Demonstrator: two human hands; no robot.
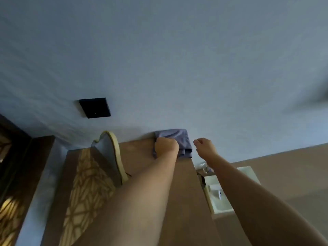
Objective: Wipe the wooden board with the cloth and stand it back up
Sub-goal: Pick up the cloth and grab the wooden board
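The wooden board [186,201] is a tall brown panel that runs from the bottom of the view up to the pale wall. A grey-blue cloth [179,137] is draped over its top right corner. My left hand [166,147] is closed on the cloth and presses it against the board's top edge. Just right of that corner, my right hand [204,146] hovers with its fingers curled, holding nothing and apart from the board.
A cream-rimmed oval object [115,153] leans against the board's left side, beside a gold-patterned panel [85,189]. A black square plate [95,107] is on the wall. A white basin [223,189] with a tap sits lower right. A dark wooden frame [21,166] stands at the left.
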